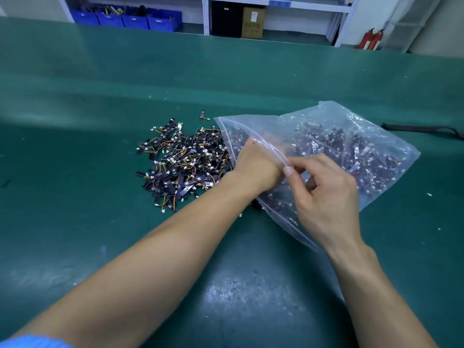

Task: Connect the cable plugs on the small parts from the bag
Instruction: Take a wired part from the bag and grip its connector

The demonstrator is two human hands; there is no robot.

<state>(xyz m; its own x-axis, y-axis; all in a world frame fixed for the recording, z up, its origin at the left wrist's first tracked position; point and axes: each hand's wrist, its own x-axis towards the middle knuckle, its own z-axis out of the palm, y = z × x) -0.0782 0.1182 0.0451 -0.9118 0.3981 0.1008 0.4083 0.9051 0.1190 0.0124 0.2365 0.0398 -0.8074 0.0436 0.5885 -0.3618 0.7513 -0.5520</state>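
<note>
Reaching into the mouth of a clear zip bag (324, 114) with my left hand (253, 164), I have my fingers past the rim and hidden behind the plastic, so I cannot tell whether they are curled around anything. My right hand (324, 197) pinches the bag's upper lip between thumb and forefinger, holding the mouth open toward the left. The bag lies on a green bench mat (100, 96) and is packed with small dark parts. Right beside the bag's mouth on its left, a loose pile (183, 162) of black strip-shaped parts with orange and yellow wires and white plugs sprawls on the mat. One single part (202, 115) lies alone just beyond the pile. A black strap (421, 128) lies to the right of the bag. Beyond the bench, blue bins (125, 18), a cardboard box (253, 22) and two red fire extinguishers (371, 38) stand by white shelving (206, 16)
</note>
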